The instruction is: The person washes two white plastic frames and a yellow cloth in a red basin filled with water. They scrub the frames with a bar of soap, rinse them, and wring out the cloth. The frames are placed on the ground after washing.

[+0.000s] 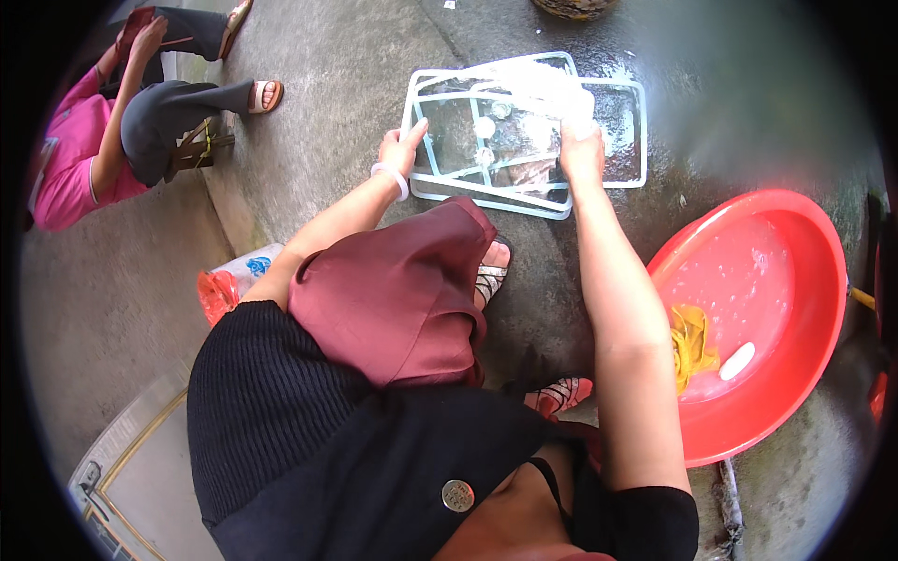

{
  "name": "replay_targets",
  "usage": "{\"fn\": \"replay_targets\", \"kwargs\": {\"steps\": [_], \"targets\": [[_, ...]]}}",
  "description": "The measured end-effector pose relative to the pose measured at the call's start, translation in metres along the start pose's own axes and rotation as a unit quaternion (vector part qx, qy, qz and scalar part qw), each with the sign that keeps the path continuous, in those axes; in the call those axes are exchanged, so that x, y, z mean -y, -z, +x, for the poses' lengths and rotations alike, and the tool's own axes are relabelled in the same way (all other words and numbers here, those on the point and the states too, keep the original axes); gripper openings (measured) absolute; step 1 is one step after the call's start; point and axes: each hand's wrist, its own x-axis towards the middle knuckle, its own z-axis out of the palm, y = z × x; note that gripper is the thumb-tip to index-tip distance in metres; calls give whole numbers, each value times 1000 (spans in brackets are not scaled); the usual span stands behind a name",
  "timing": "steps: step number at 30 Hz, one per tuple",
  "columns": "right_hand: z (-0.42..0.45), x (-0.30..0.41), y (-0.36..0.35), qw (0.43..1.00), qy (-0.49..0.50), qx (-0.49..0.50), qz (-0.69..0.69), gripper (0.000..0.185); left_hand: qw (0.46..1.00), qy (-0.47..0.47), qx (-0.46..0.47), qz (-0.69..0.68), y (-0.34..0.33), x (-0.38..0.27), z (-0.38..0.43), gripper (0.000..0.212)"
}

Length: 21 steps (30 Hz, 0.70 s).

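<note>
Several clear rectangular panels with pale white rims overlap above the wet floor in front of me. My left hand, with a pale bangle at the wrist, grips the left rim of the upper clear panel, thumb on top. My right hand holds the same panel at its right side; its fingers are lost in strong white glare. Another clear panel sticks out to the right beneath them. Small whitish blobs, perhaps foam, show on the panels. Whether the lowest panel rests on the floor, I cannot tell.
At my right stands a red plastic basin with a little water, a yellow cloth and a white oval object. A seated person is at upper left. A plastic bag lies behind my left arm, near a gold-trimmed panel.
</note>
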Motion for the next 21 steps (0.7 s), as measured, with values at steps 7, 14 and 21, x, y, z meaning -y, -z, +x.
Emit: {"fn": "replay_targets", "kwargs": {"steps": [7,14,21], "targets": [[-25,-2,-2,1000,-3,-23,-20,63,990,-61,-29,121,1,23,3,73],[-39,4,2,999,-23,-31,-31,71,971,-129,-73,189,7,41,9,81],[-65,12,39,980,180,-82,13,52,934,-201,-180,233,3,33,30,69]]}}
